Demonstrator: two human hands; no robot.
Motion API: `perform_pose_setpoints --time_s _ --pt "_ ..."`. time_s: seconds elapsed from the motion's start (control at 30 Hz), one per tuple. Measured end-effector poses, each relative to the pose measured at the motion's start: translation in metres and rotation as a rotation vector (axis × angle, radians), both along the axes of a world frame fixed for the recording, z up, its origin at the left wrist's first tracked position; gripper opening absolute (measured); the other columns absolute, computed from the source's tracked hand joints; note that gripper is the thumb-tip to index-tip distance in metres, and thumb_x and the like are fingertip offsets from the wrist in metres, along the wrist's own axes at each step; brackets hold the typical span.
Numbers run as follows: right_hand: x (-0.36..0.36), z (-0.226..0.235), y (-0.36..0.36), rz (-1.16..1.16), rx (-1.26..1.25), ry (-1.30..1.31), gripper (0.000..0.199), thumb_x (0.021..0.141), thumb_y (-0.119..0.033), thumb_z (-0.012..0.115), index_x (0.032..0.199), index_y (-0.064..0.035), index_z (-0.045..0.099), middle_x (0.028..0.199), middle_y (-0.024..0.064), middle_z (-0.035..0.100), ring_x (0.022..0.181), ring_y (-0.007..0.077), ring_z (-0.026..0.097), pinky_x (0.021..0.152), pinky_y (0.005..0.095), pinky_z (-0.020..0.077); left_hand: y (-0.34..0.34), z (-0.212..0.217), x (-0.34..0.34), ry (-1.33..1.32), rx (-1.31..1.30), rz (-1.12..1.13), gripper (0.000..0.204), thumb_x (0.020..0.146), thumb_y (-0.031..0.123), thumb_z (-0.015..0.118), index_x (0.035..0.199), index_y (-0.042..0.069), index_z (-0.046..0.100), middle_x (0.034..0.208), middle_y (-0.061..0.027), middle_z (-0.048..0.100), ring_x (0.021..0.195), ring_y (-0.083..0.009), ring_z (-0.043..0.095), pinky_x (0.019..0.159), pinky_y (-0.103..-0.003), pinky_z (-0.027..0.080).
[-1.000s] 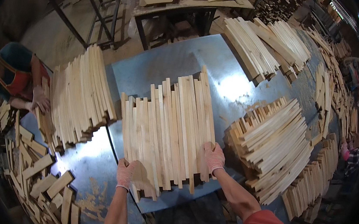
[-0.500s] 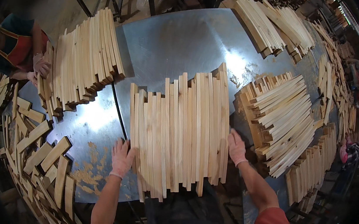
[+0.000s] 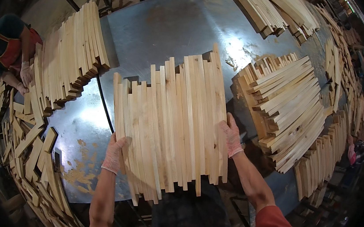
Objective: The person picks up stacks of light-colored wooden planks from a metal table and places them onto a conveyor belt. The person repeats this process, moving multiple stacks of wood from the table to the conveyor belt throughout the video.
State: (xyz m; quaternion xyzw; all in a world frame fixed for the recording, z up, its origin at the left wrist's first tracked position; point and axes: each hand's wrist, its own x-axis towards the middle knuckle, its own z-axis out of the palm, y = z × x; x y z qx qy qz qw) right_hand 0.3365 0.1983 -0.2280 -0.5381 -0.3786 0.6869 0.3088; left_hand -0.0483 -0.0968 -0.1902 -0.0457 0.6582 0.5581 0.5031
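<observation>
In front of me lies a wide row of pale wooden strips [image 3: 172, 121], packed side by side with uneven ends. My left hand [image 3: 114, 154], in a thin light glove, grips the row's left edge with the thumb on top. On the opposite edge my right hand [image 3: 231, 138], gloved too, holds the outermost strip, thumb over the upper face. The fingers of both hands are partly hidden along the sides of the row. Its near ends stick out over the table's front edge, close to my dark apron [image 3: 189, 216].
The metal table [image 3: 154, 35] carries another row of strips [image 3: 70, 53] at left and a fanned stack [image 3: 288, 111] at right. More strips [image 3: 259, 11] lie at the far right. Loose wood pieces [image 3: 35, 155] heap at lower left, near a co-worker's gloved hands [image 3: 25, 75].
Both my hands have closed in on the sides of the row, the left thumb now over its edge. The row appears slightly further left and up in view. The co-worker's hands have moved lower.
</observation>
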Motion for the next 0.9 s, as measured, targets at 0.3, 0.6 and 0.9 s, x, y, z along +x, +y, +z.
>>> perform_pose_setpoints --time_s 0.3,0.6,0.9 --pt "0.052 0.014 -0.008 0.195 -0.311 0.069 0.054 0.094 -0.016 0.081 0.141 -0.0012 0.058 0.123 0.0100 0.072 0.107 0.0221 0.072 0.093 0.0369 0.0610 -0.023 -0.002 0.043 -0.169 0.030 -0.007 0.068 0.085 0.020 0.088 0.142 -0.002 0.057 0.116 -0.0117 0.073 0.104 -0.0251 0.073 0.095 -0.038 0.060" --pt "0.080 0.057 -0.030 0.322 -0.355 0.190 0.054 0.090 -0.014 0.080 0.139 -0.0013 0.062 0.112 0.0066 0.071 0.094 0.0181 0.069 0.086 0.0345 0.0601 -0.107 0.024 0.110 -0.102 -0.032 0.118 0.049 0.081 0.010 0.080 0.124 -0.005 0.063 0.092 -0.0048 0.070 0.084 -0.0174 0.067 0.075 -0.034 0.056" --pt "0.009 0.160 -0.029 0.825 -0.254 0.313 0.067 0.082 -0.020 0.082 0.142 0.0011 0.060 0.103 -0.0002 0.065 0.086 0.0120 0.058 0.078 0.0280 0.0486 -0.188 0.175 0.213 0.065 0.303 0.543 0.069 0.078 0.009 0.078 0.143 -0.001 0.058 0.126 -0.0134 0.072 0.109 -0.0290 0.074 0.092 -0.043 0.063"
